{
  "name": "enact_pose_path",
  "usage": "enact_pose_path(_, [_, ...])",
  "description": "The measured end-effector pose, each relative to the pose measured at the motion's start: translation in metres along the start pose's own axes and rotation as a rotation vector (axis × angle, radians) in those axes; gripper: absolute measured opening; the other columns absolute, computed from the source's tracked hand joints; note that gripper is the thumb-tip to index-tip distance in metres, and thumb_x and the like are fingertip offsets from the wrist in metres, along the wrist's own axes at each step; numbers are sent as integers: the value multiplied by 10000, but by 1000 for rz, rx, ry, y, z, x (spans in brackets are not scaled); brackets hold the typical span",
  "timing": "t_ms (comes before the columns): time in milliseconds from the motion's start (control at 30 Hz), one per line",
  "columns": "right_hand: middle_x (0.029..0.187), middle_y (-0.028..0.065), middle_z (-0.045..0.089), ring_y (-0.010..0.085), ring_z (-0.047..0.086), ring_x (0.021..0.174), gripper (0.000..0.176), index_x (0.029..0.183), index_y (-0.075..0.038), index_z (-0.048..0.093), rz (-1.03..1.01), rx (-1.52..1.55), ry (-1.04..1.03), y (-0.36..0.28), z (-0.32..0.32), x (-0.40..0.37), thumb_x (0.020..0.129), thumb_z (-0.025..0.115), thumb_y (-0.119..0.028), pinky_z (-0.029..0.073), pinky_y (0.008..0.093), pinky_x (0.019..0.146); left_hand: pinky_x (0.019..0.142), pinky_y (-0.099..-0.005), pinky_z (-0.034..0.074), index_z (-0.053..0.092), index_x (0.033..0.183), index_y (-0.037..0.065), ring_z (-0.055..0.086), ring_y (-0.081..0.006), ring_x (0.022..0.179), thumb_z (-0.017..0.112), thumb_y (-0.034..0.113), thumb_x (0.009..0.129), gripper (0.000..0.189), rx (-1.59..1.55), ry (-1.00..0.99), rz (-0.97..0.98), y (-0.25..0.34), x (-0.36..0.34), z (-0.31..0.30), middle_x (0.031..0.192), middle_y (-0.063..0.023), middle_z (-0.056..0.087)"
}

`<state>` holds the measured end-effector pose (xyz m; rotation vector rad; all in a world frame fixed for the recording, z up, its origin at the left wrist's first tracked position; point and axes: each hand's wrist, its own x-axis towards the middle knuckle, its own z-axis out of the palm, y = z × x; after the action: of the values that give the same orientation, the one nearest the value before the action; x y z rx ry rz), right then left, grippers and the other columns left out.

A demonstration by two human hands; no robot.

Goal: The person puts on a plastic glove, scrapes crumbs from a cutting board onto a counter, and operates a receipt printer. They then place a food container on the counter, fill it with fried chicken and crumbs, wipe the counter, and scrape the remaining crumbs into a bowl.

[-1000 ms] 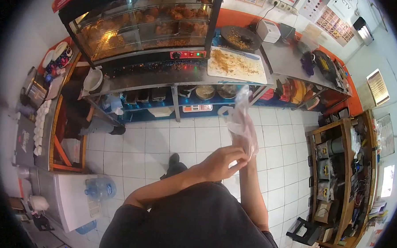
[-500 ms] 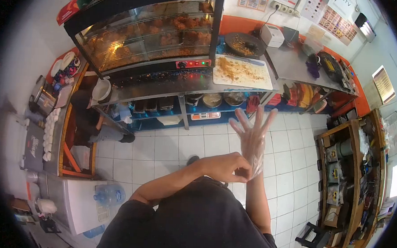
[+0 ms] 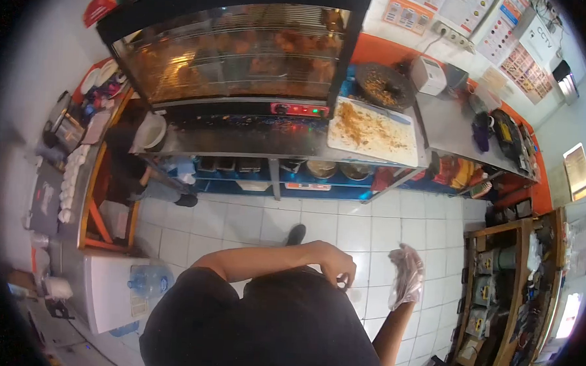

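The left hand [image 3: 337, 267] is positioned directly in front of the dark shirt [image 3: 280, 320], with the fingers curled inward; whether they grasp anything cannot be told. The right hand [image 3: 406, 276] is to its right, well apart, over the tiled floor [image 3: 376, 219]. The clear plastic glove [image 3: 408, 289] covers the right hand to the wrist; the fingers inside are released and loosely extended. A water jug [image 3: 150, 280] is at the left, beside a white cabinet [image 3: 108, 293]. Ahead, a metal counter [image 3: 243, 135] supports a white cutting board [image 3: 402, 150] bearing brown crumbs and a knife [image 3: 398, 117]. Behind the board is a round dark pan [image 3: 406, 96]. To its left is a glass display case [image 3: 224, 107] containing fried food [image 3: 296, 42].
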<state>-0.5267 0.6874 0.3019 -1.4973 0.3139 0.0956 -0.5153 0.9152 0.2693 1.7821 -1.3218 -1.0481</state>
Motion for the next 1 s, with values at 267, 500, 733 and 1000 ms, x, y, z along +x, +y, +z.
enact_pose_path(267, [882,108,700,175,655,790,242,1097,21,623,118,-272,-366,18,0,58,934,566,-149,500,279,724,685,-446,504,706,874,64,643,-328,833,647,135,743,160,280,64,-94,-62,33,-59,879,-144,670])
enact_pose_path(500, [914,122,686,178,649,818,281,1149,59,592,210,-480,-470,10,17,120,942,581,-130,521,285,769,709,-403,498,703,943,72,633,-301,814,672,109,748,201,110,143,-20,-107,8,-145,879,-123,655])
enact_pose_path(733, [915,124,710,193,678,843,288,1128,-7,626,54,-592,-482,-10,46,242,917,601,-201,521,303,766,693,-307,517,683,1009,24,638,-159,823,727,185,826,248,-365,456,-205,-140,-23,-193,868,-77,660])
enact_pose_path(1000, [1030,190,642,335,619,953,244,1079,-36,598,-762,-1007,-362,2,107,491,870,576,-160,501,400,853,803,-369,503,624,1095,6,634,-262,931,677,141,819,312,-141,1407,-952,-258,-27,-193,1008,-148,631])
